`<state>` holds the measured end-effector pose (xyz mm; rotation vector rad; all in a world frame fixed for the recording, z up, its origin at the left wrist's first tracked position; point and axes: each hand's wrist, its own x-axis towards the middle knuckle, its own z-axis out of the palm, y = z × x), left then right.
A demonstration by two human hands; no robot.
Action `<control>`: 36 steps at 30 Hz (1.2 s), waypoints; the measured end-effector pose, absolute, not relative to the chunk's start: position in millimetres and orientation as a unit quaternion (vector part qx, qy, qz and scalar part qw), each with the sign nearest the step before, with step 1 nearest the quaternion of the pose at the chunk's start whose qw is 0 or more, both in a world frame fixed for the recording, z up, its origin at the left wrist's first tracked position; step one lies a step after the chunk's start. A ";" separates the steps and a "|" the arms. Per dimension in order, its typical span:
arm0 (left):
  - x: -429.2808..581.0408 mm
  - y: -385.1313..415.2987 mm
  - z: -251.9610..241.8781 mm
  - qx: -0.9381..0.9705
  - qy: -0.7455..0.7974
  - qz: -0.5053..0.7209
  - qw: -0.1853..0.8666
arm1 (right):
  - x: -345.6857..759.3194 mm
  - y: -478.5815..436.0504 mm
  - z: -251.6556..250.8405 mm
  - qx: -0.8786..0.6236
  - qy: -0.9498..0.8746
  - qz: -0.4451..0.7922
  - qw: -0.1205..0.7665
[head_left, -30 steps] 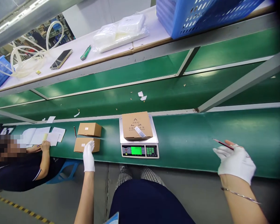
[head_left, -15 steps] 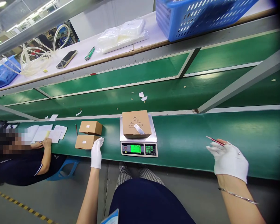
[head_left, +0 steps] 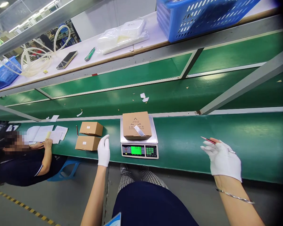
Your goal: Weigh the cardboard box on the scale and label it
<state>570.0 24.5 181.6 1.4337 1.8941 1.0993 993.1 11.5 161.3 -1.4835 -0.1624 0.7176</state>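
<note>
"Where is our printed carton (head_left: 129,121)?"

"It sits on the plate of the scale (head_left: 154,133), on the green bench (head_left: 179,141), with a silvery label strip (head_left: 139,131) lying aslant across its printed top. In front of it the display (head_left: 136,150) glows green, next to a keypad (head_left: 151,152)."

"And our right grip (head_left: 224,160)?"

"White-gloved, thumb and fingers closed on a slim pencil (head_left: 207,140), whose tip points left, toward the scale. We hold it over the bench, well to the right of the scale. A silver bracelet (head_left: 235,196) circles that wrist."

"Then our left grip (head_left: 104,153)?"

"Gloved too, open and empty, fingers upward, between the scale and the near carton (head_left: 91,145). It is right by that carton's end, though from this angle we can't quite tell whether it touches. The far carton (head_left: 94,129) stands just behind the near one, and we see a small white label (head_left: 88,127) on it."

"Who shares the bench with us?"

"A co-worker (head_left: 21,168) sits to our left, hands by an open notebook (head_left: 44,133). On the shelf (head_left: 81,56) beyond, we see tubing (head_left: 24,61), a phone (head_left: 67,60), a green cutter (head_left: 90,54), a plastic bag (head_left: 122,37) and a blue basket (head_left: 193,22)."
</note>
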 end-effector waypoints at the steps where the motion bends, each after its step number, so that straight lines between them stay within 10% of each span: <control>1: 575.1 28.2 185.2 0.541 0.700 0.397 0.244 | 993.9 11.2 162.0 -0.659 -0.071 0.321 0.676; 36: 581.1 98.8 196.0 0.610 0.654 0.374 0.244 | 973.2 26.1 146.8 -0.675 -0.054 0.320 0.663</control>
